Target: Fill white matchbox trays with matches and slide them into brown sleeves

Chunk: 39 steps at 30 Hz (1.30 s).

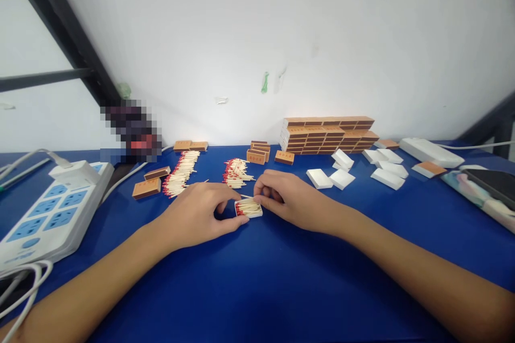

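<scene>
A small white matchbox tray (256,215) lies on the blue table between my hands, filled with red-headed matches (248,207) whose heads point left. My left hand (197,211) grips the tray's left end, with the thumb at the near side and the fingers at the far side. At the tray's far right corner, my right hand (284,195) has its fingers pinched together on a match (246,196) that lies along the far rim. Just beyond the hands are a loose pile of matches (237,174) and a longer row of matches (182,174).
Stacked matchboxes (330,136) stand against the wall. White trays (319,178) lie scattered on the right, near a phone (493,185) and a white power strip (430,151). On the left are closed matchboxes (147,188) and a large power strip (60,209) with cables.
</scene>
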{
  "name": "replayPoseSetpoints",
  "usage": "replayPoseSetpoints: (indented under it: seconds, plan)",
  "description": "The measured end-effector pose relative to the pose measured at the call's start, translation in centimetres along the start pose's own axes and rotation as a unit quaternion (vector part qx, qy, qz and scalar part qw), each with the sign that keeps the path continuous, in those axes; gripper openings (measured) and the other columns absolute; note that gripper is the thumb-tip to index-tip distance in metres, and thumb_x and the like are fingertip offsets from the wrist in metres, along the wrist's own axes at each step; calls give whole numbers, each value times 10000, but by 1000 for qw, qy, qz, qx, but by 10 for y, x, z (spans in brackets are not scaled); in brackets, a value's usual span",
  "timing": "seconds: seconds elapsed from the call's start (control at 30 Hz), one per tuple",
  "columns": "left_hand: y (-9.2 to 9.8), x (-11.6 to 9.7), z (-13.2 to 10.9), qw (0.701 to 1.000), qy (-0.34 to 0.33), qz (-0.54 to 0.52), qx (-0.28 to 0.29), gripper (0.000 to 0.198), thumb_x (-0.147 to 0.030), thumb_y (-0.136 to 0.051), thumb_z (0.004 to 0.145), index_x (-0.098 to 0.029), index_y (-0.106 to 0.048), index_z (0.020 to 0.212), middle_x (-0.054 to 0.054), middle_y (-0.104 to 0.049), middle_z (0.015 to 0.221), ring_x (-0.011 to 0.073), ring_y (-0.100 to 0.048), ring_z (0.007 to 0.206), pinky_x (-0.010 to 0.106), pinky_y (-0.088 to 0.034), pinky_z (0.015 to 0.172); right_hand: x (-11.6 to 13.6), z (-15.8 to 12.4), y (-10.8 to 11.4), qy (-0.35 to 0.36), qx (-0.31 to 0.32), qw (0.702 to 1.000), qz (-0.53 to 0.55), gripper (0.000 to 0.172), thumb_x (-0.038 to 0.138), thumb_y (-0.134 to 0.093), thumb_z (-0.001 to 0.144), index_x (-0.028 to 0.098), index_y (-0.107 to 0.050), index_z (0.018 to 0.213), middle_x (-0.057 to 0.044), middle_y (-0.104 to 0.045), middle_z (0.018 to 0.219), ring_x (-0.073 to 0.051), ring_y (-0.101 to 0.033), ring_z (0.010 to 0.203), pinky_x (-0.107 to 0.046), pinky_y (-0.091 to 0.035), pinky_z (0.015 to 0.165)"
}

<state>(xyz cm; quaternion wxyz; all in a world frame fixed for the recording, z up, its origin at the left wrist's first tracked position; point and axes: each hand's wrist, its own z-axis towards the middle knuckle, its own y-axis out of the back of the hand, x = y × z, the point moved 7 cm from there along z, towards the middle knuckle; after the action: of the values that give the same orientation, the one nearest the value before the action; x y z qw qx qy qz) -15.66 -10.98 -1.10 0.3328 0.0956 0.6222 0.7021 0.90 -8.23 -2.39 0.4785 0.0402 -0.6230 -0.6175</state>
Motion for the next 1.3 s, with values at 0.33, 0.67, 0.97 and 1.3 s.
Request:
replayPoseSetpoints:
  seconds: [0.33,0.67,0.97,1.3]
  plan:
    - [-1,-2,0,1000,-8,5,-4,283,-475,-726,909,-250,-796,1064,-21,-638,646,152,-576,596,279,-358,555,0,1,-6,-6,3,1000,-7,97,195,-564,990,200,-611,906,-18,-623,907,-140,-533,761,-281,-386,663]
    - [-1,-2,0,1000,-2,2,6,297,-470,-718,923,-289,-794,1146,-29,-640,658,152,-579,613,278,-356,569,4,0,-4,15,-18,1000,7,134,175,-569,991,215,-686,1042,-20,-587,966,-130,-542,776,-277,-412,690]
    - [-1,1,2,999,29,0,14,311,-521,-744,894,-275,-811,1071,-36,-648,640,149,-570,605,286,-336,561,2,0,-8,30,-14,999,28,181,145,-533,1002,217,-693,1047,-20,-590,972,-122,-539,761,-271,-411,690]
    - [-4,4,2,1000,12,-1,20,340,-539,-740,911,-248,-807,1073,-34,-647,664,137,-554,613,273,-336,576,5,6,-12,29,-29,999,34,110,225,-633,1006,219,-738,1041,-17,-594,923,-122,-532,741,-273,-407,680]
